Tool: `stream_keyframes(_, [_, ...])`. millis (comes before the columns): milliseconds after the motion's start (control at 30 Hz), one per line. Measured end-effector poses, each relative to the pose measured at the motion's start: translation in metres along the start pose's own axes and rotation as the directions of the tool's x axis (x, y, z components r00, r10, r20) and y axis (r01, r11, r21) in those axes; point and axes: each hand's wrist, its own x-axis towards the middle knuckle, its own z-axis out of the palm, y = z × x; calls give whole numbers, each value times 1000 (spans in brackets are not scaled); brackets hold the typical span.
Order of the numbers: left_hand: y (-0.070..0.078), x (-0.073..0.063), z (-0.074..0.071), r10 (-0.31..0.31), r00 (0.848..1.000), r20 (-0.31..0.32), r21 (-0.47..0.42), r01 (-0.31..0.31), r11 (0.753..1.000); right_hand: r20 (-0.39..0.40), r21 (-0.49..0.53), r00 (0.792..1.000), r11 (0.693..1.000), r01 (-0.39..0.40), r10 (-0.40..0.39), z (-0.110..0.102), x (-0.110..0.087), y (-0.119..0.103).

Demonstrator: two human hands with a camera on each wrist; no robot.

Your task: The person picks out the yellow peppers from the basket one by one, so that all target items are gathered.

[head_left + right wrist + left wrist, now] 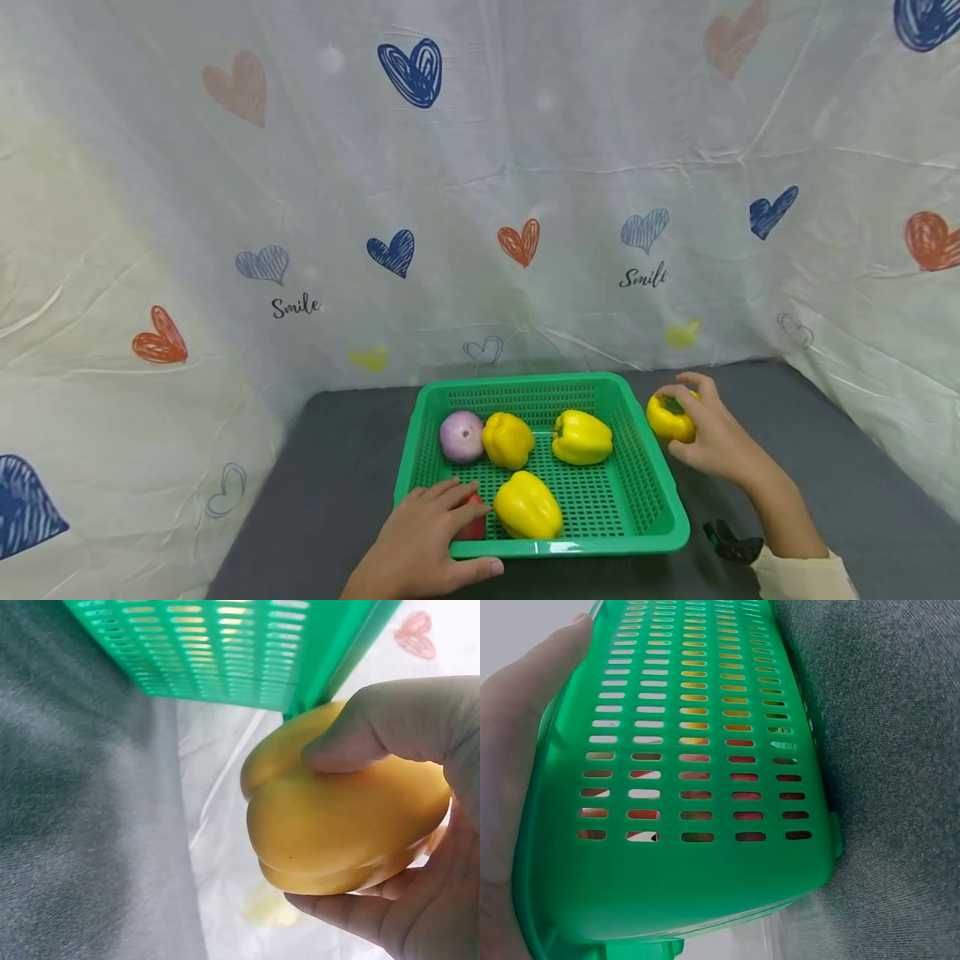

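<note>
Clearly, the right hand (720,442) has a firm grip on a yellow bell pepper (670,425), thumb on one side and fingers on the other, spread only as far as the pepper's width. That pepper is held above the dark grey surface (337,467), outside and just beside the right wall of a green slotted plastic basket (570,547); whether it touches the rim I cannot tell. A dark green patch shows at its top.

The left hand (423,533) holds the basket's near left corner, its grip straddling the rim: the thumb lies along the outside while the fingers reach over to the inside. Beneath those fingers sits a red item (472,527), too covered to identify, and whether the fingers press on it is unclear.

Inside the basket, a round purple vegetable (461,437) rests at the far left, right next to a second yellow bell pepper (507,442). A third pepper (582,437) lies on its side toward the right wall, and a fourth pepper (528,505) lies by the near wall, beside the red item.

Behind everything hangs a pale sheet (457,167) printed with hearts and "Smile".
</note>
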Motion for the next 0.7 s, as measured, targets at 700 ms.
stream_keyframes(700, [0, -1, 1, 30, 999, -34, 18, -30, 999, 95, 20, 993, 998, -64, 62, 22, -5, 22])
